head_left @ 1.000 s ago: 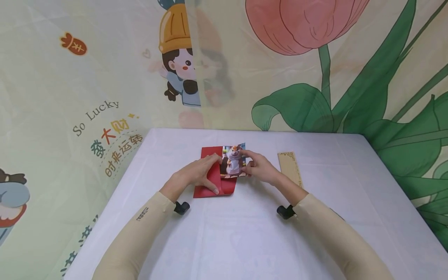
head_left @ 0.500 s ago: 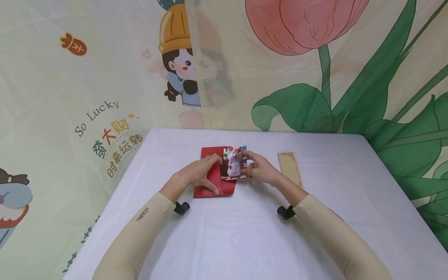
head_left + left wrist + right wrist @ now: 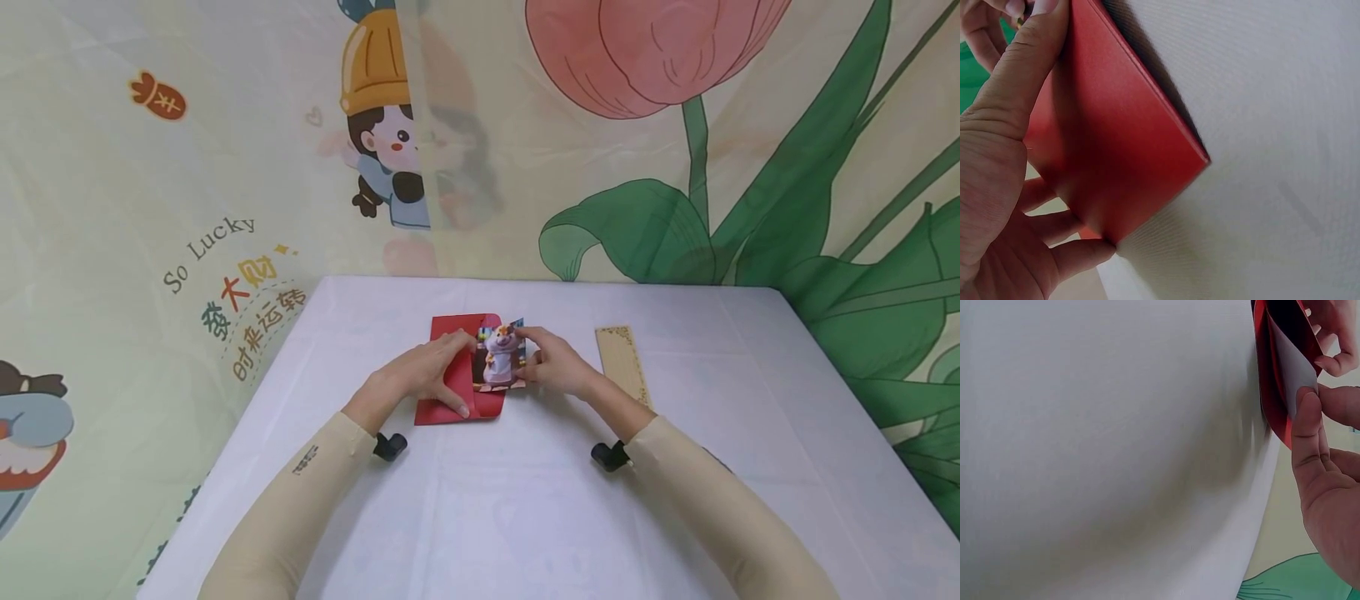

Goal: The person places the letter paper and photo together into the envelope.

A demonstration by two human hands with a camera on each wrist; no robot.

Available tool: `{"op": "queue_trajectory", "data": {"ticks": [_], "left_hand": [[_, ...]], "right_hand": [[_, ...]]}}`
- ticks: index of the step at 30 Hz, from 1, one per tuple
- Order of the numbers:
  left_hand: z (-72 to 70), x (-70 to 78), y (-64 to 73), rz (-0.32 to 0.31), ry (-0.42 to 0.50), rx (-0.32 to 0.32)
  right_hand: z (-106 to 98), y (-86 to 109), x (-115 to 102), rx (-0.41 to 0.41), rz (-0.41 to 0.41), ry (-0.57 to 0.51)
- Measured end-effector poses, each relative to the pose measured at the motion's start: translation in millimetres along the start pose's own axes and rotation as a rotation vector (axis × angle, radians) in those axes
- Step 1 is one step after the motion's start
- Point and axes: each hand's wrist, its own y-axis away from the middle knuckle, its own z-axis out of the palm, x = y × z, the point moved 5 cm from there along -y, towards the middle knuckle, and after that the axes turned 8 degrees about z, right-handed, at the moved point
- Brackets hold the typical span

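Note:
A red envelope lies on the table with its mouth facing right. My left hand spans it, thumb near one edge and fingers along the opposite edge; the left wrist view shows the envelope's smooth red face held between them. My right hand pinches the right edge of a small picture card, printed with a pig-like figure in a white apron. In the right wrist view the card's pale back sits between the red sides of the gaping envelope. The card's left edge is hidden in the head view.
A tan, bookmark-like strip with a patterned border lies right of my right hand. A white cloth covers the table. Behind it hangs a printed backdrop. Black wrist mounts stick out by both sleeves.
My right hand has brought the picture card slightly nearer my body, then a little to the left against the envelope. My left hand and the envelope stay in place.

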Motion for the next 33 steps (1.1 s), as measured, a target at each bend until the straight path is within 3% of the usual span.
{"op": "queue_trajectory", "data": {"ticks": [13, 25, 33], "left_hand": [[-0.3, -0.1, -0.7, 0.002, -0.008, 0.012], [-2.1, 1.1, -0.6, 0.004, -0.021, 0.002], [-2.7, 2.0, -0.2, 0.019, -0.026, -0.003]], "right_hand": [[18.0, -12.3, -4.7, -0.057, -0.01, -0.008], [21.1, -17.6, -12.9, 0.027, -0.08, -0.006], [26.9, -20.5, -13.6, -0.008, -0.099, 0.009]]}}
